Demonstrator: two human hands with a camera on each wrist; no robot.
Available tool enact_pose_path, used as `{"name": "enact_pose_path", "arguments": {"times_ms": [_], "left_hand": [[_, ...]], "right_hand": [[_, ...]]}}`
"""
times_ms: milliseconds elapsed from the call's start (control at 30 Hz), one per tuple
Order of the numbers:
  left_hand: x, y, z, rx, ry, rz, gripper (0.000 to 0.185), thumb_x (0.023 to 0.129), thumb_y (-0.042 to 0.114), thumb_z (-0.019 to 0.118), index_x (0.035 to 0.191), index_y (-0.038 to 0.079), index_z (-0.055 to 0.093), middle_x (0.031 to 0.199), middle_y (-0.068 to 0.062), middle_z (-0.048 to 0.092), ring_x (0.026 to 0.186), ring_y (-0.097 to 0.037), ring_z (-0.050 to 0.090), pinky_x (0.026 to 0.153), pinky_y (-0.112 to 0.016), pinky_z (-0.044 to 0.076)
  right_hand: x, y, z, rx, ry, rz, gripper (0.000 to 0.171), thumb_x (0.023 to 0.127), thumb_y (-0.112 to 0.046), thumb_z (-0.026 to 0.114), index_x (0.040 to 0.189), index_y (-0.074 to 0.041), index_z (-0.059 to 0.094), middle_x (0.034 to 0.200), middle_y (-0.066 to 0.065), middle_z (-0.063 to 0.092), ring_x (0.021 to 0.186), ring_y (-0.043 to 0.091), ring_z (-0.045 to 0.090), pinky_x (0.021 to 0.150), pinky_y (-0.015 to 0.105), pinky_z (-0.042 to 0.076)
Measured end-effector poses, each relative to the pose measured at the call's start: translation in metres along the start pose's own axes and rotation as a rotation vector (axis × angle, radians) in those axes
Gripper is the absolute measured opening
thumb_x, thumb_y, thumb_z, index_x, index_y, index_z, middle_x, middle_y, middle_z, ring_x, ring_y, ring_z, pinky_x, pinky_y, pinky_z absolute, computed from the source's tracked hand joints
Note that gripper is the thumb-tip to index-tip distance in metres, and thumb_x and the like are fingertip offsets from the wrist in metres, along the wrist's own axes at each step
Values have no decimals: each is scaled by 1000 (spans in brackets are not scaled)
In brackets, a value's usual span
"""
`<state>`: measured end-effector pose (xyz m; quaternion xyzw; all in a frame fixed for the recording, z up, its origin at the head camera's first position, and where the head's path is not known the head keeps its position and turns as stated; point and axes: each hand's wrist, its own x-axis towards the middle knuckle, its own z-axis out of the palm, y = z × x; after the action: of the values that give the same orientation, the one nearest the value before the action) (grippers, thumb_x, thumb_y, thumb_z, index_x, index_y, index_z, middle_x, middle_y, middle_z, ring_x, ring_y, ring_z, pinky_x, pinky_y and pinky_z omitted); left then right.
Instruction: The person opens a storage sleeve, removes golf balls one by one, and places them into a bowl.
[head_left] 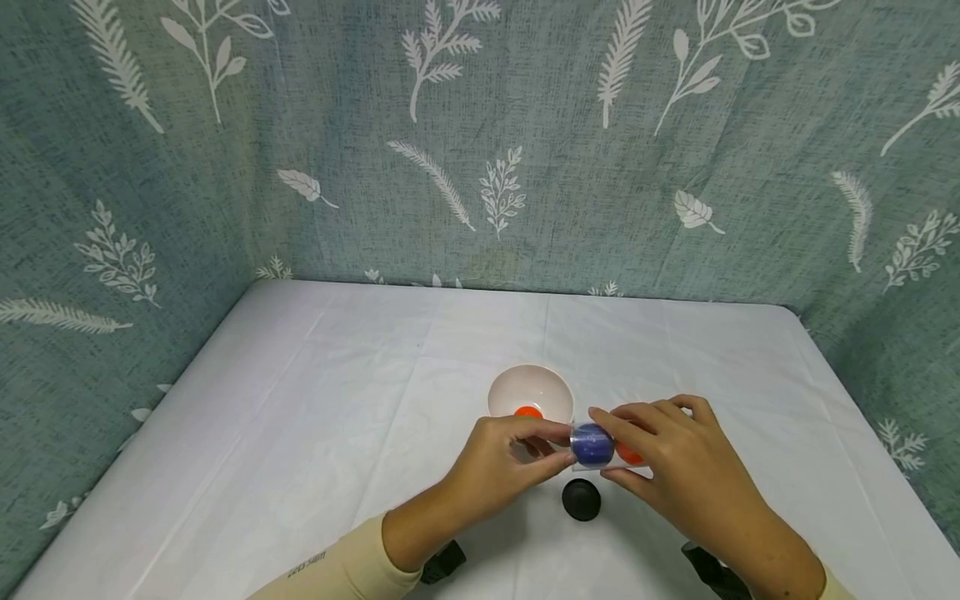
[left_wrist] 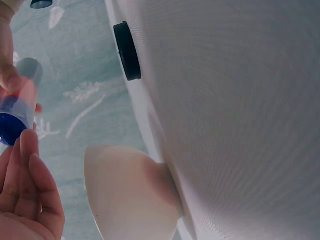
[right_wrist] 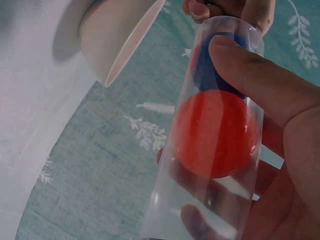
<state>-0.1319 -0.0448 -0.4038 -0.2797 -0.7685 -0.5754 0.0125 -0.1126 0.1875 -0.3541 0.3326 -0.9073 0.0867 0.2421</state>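
A clear plastic tube (right_wrist: 165, 200) lies in my right hand (head_left: 675, 454), its thumb across the near side and its fingers around the back. Inside it sit an orange-red ball (right_wrist: 217, 134) and, closer to the open end, a blue ball (head_left: 592, 445). My left hand (head_left: 495, 467) has its thumb and forefinger at the rim of that open end, on either side of the blue ball. In the left wrist view the blue ball shows at the tube's mouth, just above the left fingertips (left_wrist: 30, 142).
Just behind the left hand stands a pale bowl (head_left: 531, 385) with an orange ball (head_left: 528, 412) in it. A round black cap (head_left: 581, 499) lies on the white-covered table (head_left: 337, 400), in front of the tube. Leaf-patterned cloth (head_left: 525, 150) hangs around the table.
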Motion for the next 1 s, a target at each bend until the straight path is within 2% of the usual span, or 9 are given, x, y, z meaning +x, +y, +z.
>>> {"name": "enact_pose_path", "arguments": {"times_ms": [267,667,1000], "left_hand": [[0,-2,0,14,18,32,22,91,21,75,110,10,75,100,-2,77,81,-4,70,76,-23,59],[-1,-1,-1,31,13,3,25,90,23,76,113,14,73,102,3,76,81,-2,68,76,-23,58],[0,-2,0,38,-3,-34,26,88,26,79,110,15,72,102,2,76,79,-4,69,75,-25,59]], "right_hand": [[0,2,1,7,27,-15,66,60,-36,94,120,-21,72,101,2,73,85,21,68,86,46,43],[0,2,-1,17,20,1,67,62,-35,93,123,-21,71,102,3,73,88,22,69,86,48,43],[0,1,-1,-7,27,-5,67,58,-33,96,120,-18,73,102,3,74,88,22,68,86,47,42]]}}
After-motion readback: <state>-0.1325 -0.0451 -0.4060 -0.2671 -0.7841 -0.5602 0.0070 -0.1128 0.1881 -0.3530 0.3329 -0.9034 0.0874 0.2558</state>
